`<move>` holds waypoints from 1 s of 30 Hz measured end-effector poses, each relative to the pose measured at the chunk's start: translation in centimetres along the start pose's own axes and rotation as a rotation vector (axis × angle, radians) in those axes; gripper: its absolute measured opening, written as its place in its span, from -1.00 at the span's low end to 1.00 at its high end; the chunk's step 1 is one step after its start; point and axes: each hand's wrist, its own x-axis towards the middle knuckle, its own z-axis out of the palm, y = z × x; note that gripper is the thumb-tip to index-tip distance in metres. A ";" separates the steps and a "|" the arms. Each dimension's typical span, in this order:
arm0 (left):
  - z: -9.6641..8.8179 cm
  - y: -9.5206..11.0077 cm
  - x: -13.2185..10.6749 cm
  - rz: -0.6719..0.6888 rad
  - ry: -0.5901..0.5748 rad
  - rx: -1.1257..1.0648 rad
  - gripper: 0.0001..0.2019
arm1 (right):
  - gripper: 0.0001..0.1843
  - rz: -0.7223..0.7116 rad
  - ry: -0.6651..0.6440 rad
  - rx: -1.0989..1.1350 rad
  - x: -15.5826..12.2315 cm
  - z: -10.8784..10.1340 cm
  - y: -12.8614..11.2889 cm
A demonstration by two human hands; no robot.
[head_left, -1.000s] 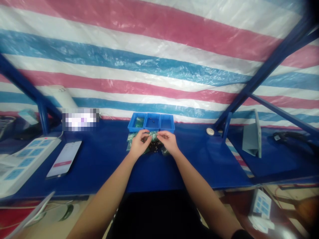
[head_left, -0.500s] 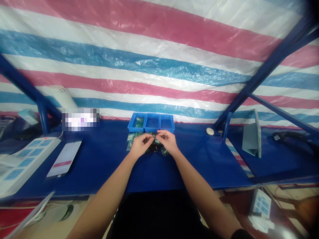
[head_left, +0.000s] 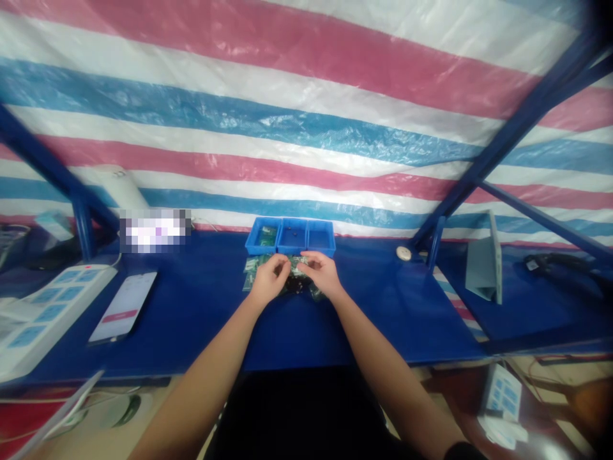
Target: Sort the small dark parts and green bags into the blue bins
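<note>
While the left hand (head_left: 269,281) closes back in on the right hand (head_left: 322,273), the gap that stood between them half a second ago has all but gone. Both now meet on a small green piece (head_left: 294,264), held just above the pile (head_left: 301,286) of green boards and clear bags in the middle of the counter (head_left: 201,306). Fingers of both hands are bent narrow, tips pinched on the piece from either side; what the piece is stays too small and blurred to tell. A second ago the left fingers reached farther up toward the blue tray (head_left: 290,237); they have since curled lower and tighter. The wrists have hardly shifted, so the work reads as fine handling on one spot rather than any carrying. With its three compartments, the tray sits just beyond the hands, untouched, a little green showing in its left compartment. A phone (head_left: 123,306) lies well to the left, a power strip (head_left: 43,306) lies farther left, and a striped tarp (head_left: 306,115) hangs behind.
</note>
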 end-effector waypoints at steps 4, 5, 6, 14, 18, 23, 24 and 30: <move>-0.1 -0.3 0.1 -0.024 0.047 0.038 -0.80 | -0.54 0.101 0.057 0.010 0.2 -0.1 -0.2; -0.1 -0.4 0.1 -0.032 0.066 0.053 -0.79 | -0.54 0.118 0.060 0.010 0.2 -0.2 -0.2; -0.1 -0.5 0.1 -0.040 0.086 0.069 -0.79 | -0.55 0.129 0.056 0.004 0.2 -0.2 -0.2; -0.1 -0.6 0.2 -0.110 0.057 0.006 -0.75 | -0.66 0.050 0.048 -0.073 0.1 -0.3 0.1; 0.0 -0.6 0.1 -0.126 0.023 -0.073 -0.72 | -0.66 0.021 0.088 -0.090 0.3 -0.5 0.4; -0.3 0.0 0.2 -0.036 0.072 -0.007 -0.77 | -0.66 0.017 0.074 -0.104 0.3 -0.4 0.3; -0.4 0.1 0.2 -0.025 0.083 0.000 -0.78 | -0.67 0.012 0.075 -0.105 0.3 -0.4 0.2; -0.4 0.2 0.3 -0.019 0.109 0.046 -0.80 | -0.69 -0.068 0.115 -0.157 0.1 -0.4 0.1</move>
